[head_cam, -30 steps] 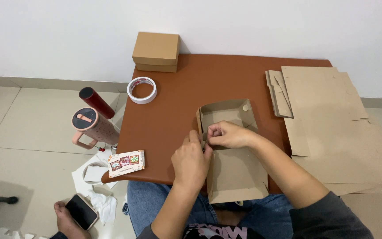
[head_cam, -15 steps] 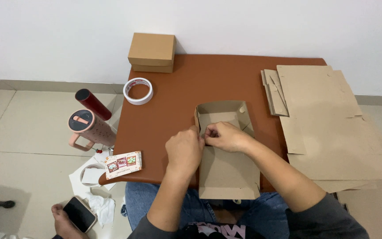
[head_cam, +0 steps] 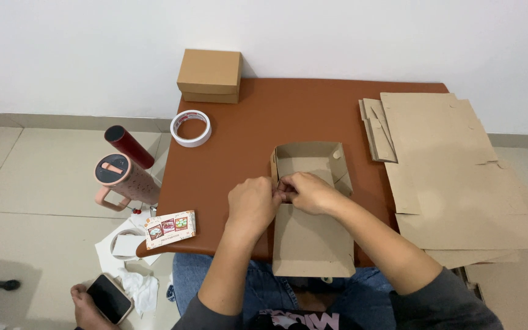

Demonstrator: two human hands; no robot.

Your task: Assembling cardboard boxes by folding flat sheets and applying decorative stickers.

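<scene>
Two hands meet at the left wall of a half-folded carton (head_cam: 311, 235) on a brown table (head_cam: 264, 122), and that carton is the landmark for the rest. Right of the carton lie flat sheets (head_cam: 459, 177) of the same cardboard — the biggest things on the table — with a smaller stack of flat blanks (head_cam: 379, 128) at their far left edge. The carton itself sits at the near edge of the table, its far half already raised into walls, its near flap lying flat and jutting over the person's lap. Beyond the carton to the left stands a closed box (head_cam: 210, 74) at the far corner. Left of the carton a pink mug (head_cam: 122, 178) and a dark red tube (head_cam: 128, 146) are on the floor. The left hand (head_cam: 252, 203) is curled, fingers pinching the carton's left wall; the right hand (head_cam: 310, 191) is closed on the same spot, fingertips touching the left hand. A tape roll (head_cam: 191, 128) lies far left of the carton, a small printed pack (head_cam: 170, 229) near left — and another person's hand (head_cam: 87, 302) holds a phone (head_cam: 110, 298) below that.
</scene>
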